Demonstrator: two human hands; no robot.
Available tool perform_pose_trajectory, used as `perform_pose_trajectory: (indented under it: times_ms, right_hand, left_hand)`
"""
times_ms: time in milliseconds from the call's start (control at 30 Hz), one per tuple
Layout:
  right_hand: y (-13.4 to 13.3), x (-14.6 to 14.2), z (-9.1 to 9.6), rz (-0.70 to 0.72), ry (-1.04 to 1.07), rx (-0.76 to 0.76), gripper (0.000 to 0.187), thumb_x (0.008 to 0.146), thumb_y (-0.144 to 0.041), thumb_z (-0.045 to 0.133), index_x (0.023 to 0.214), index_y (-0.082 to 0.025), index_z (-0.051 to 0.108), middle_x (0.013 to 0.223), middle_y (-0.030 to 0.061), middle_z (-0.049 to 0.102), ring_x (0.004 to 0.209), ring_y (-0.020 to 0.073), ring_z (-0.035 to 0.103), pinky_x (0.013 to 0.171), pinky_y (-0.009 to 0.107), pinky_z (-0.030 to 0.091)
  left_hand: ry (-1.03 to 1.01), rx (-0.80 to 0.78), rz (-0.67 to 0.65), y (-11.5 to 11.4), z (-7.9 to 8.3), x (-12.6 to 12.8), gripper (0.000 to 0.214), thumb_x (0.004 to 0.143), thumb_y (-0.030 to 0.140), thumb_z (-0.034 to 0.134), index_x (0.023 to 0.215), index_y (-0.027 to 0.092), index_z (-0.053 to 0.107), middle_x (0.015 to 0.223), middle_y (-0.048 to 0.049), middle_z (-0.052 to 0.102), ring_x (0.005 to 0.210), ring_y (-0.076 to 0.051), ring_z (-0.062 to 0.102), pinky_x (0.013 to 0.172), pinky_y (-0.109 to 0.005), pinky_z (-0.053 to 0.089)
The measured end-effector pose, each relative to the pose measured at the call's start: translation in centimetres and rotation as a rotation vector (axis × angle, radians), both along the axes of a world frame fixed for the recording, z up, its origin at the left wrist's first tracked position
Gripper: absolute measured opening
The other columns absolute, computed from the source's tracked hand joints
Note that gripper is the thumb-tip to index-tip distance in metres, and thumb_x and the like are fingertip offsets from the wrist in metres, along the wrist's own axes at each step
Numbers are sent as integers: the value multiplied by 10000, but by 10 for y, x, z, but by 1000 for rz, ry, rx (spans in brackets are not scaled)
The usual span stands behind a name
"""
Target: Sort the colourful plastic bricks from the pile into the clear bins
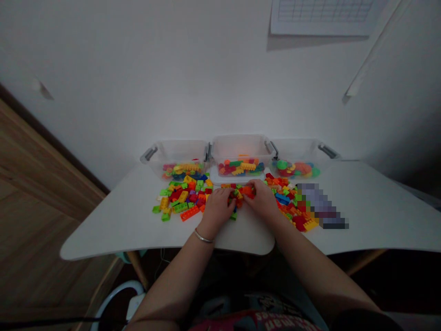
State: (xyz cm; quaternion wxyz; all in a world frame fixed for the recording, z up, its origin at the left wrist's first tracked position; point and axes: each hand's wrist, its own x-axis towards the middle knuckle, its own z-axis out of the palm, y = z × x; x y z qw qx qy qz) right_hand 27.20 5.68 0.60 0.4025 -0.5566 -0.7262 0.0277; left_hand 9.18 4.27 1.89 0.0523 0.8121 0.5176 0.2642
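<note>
Dozens of plastic bricks (247, 191), loose and heaped, within reach of both hands

We start with the red and orange bricks at the centre: a small knot of them sits between the hands, with more green, yellow, blue and red pieces strewn out to either side. We judge them light, stiff and hard-shelled, not fragile, though their smooth sides may slip and a loose one could skate across the tabletop. The long side walls look like the best places for a fingertip pinch, one brick at a time.

The left hand (217, 210) rests palm-down just left of the knot, its fingers curled narrowly toward it. The right hand (263, 198) arches over the knot's right side, its fingertips (248, 189) on the orange-red pieces. We cannot tell whether either hand has a brick firmly held; the fingers hide that.

Ahead of both hands, in a row, stand three clear plastic bins: the left bin (177, 156) and the middle bin (239, 152) hold mixed bricks, and the right bin (303, 154) holds mostly rounded pieces in green, orange and red. The left hand wears a thin bracelet (203, 236) at the wrist. Past the right hand, on the white table (379, 216), a pixelated patch (322, 207) hides whatever lies there. Behind the bins, up high, hangs a gridded paper sheet (322, 16).
</note>
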Motion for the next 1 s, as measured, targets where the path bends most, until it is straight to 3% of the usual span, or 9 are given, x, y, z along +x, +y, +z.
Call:
perform_pose_trajectory:
  times_ms: [133, 267, 400, 500, 700, 1000]
  right_hand:
    - [2, 3, 14, 7, 116, 80, 231, 765, -331, 627, 943, -202, 558, 897, 73, 630, 797, 218, 588, 742, 365, 496]
    - [14, 11, 46, -73, 269, 261, 281, 769, -388, 636, 965, -206, 551, 868, 50, 617, 750, 193, 565, 721, 359, 494]
    - [43, 23, 81, -85, 374, 315, 303, 755, -381, 647, 987, -226, 530, 909, 32, 631, 792, 183, 590, 727, 346, 495]
    - [72, 31, 95, -83, 397, 283, 295, 741, -354, 649, 973, -227, 516, 934, 27, 642, 818, 177, 605, 746, 343, 492]
    - [109, 36, 93, -153, 254, 9, 270, 679, -323, 689, 884, -195, 569, 891, 61, 665, 852, 217, 625, 817, 384, 486]
    - [113, 32, 94, -216, 145, -125, 265, 720, -336, 683, 937, -189, 640, 939, 90, 702, 880, 234, 647, 837, 395, 497]
  left_hand:
    - [5, -4, -1, -1, 1, 0, 269, 881, 238, 568, 1140, 179, 610, 1099, -79, 679, 1046, -244, 596, 941, -385, 468]
    - [-4, -15, -5, -1, 2, -1, 283, 886, 243, 563, 1157, 175, 605, 1117, -80, 676, 1063, -245, 588, 956, -388, 460]
    - [-11, -13, -13, 0, 0, -2, 281, 885, 244, 560, 1154, 175, 609, 1114, -81, 677, 1059, -244, 586, 955, -387, 460]
    - [-13, -2, -18, 1, -2, -3, 277, 884, 250, 559, 1149, 186, 608, 1100, -73, 677, 1056, -242, 585, 950, -386, 462]
    - [-9, -9, -6, 1, -2, -4, 273, 873, 241, 564, 1139, 195, 609, 1080, -72, 676, 1055, -240, 588, 948, -383, 467]
    - [-15, -7, -14, 2, -4, -4, 295, 877, 253, 564, 1162, 191, 604, 1107, -76, 676, 1081, -242, 581, 971, -389, 460]
